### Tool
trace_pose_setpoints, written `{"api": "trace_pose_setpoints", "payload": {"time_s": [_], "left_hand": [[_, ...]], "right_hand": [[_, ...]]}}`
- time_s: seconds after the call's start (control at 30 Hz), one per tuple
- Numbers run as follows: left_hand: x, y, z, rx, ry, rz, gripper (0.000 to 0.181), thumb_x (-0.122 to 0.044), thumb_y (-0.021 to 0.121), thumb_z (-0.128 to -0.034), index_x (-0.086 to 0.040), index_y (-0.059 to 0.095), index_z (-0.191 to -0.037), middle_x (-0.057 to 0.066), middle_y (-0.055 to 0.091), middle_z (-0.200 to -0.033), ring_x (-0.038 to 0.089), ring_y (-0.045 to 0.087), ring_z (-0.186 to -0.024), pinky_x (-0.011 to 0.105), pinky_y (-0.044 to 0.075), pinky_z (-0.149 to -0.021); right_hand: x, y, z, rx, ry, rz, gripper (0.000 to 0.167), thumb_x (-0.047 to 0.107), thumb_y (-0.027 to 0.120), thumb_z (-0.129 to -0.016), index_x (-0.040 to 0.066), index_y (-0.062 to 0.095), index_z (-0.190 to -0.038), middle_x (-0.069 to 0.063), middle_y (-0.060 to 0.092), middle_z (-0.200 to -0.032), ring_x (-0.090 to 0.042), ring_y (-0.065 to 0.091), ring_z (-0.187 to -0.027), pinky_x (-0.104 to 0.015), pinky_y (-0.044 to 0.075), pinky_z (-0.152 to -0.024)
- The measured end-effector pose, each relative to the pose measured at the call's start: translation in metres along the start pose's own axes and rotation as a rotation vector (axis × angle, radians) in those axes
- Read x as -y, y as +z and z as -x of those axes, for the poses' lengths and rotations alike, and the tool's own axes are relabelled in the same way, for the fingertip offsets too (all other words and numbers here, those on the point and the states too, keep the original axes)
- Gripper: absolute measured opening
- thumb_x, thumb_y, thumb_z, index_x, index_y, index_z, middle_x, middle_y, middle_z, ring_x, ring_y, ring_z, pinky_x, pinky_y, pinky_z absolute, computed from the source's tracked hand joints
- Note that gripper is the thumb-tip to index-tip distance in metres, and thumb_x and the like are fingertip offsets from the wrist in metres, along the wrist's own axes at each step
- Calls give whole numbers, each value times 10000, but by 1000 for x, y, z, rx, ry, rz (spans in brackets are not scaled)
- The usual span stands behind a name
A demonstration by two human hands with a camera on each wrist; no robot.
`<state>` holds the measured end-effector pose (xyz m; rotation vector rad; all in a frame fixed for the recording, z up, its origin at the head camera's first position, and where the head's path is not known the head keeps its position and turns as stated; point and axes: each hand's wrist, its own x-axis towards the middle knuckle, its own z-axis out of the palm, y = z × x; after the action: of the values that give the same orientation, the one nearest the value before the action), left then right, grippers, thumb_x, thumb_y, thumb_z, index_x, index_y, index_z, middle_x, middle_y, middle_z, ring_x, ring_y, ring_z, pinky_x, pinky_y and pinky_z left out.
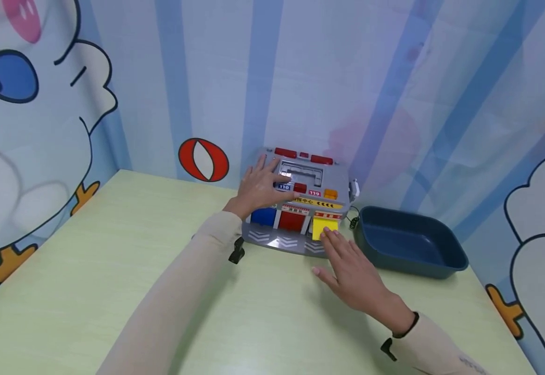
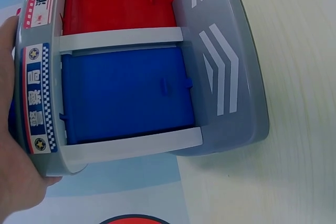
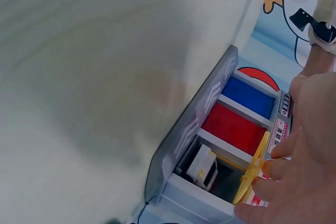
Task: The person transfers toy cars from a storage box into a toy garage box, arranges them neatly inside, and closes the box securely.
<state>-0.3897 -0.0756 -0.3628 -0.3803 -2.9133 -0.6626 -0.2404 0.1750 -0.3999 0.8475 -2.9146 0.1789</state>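
A grey toy rescue-station garage stands against the backdrop with a row of coloured doors. My left hand rests on the left part of its roof, fingers spread. The blue door and red door are closed. At the right end the yellow door is swung up and outward. The outstretched fingers of my right hand touch that door. Through the opening, the right wrist view shows a small white toy vehicle inside the compartment.
A dark blue basin stands right of the garage. Keys or a similar small dark item hang at the garage's right side, too small to tell. Behind the pale table hangs a striped cartoon curtain.
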Motion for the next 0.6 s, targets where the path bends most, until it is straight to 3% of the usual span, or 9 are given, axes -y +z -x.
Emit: {"api": "trace_pose_setpoints", "payload": {"time_s": [0.33,0.6], "left_hand": [[-2,-2,-2,29,12,-15,679,-683,594,-852,-315,561,-1421,29,145,-1697,325,-59,-1572,603,74,-1246],[-2,-2,0,33,17,-22,653,-664,594,-862,-305,581,-1407,40,146,-1696,338,-57,-1571,617,82,-1241]], "right_hand": [[-5,15,-7,120,3,-46,799,545,471,-1005,54,226,-1585,-138,196,-1673,-341,225,-1538,-582,259,-1209],[-11,24,-14,144,-27,-79,765,519,503,-1001,57,283,-1571,-167,197,-1667,-368,193,-1542,-637,210,-1205]]}}
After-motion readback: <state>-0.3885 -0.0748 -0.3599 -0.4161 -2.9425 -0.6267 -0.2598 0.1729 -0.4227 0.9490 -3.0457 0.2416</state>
